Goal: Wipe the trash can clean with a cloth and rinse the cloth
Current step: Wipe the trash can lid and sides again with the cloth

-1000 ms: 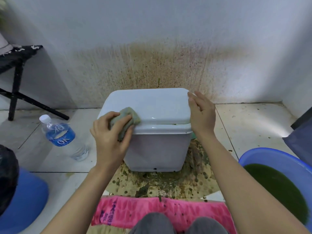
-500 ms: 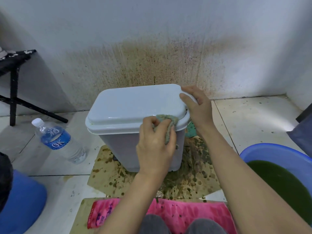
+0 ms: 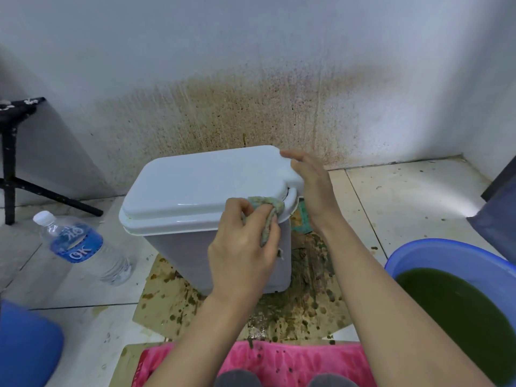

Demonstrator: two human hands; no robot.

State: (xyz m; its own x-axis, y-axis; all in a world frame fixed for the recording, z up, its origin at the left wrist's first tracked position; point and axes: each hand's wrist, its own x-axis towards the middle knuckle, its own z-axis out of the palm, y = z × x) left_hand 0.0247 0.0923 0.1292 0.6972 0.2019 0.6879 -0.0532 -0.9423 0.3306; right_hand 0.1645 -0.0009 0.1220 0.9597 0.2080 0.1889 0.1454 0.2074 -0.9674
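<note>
A white lidded trash can [image 3: 195, 191] stands on stained cardboard against the spattered wall. My left hand [image 3: 243, 247] grips a grey-green cloth [image 3: 265, 208] and presses it on the lid's front rim near the right corner. My right hand [image 3: 312, 188] rests against the lid's right end with its fingers extended over the back corner, steadying the can. A blue basin [image 3: 446, 252] of dark green water sits at the right.
A water bottle [image 3: 81, 244] lies on the tiles at the left. A black stool [image 3: 11, 169] stands at the far left. A pink mat [image 3: 279, 361] lies in front of my knees. A blue object [image 3: 25, 344] fills the lower left corner.
My left hand slid the cloth from the lid's front left corner rightward along the rim to the right corner. The right hand stayed on the can's right end.
</note>
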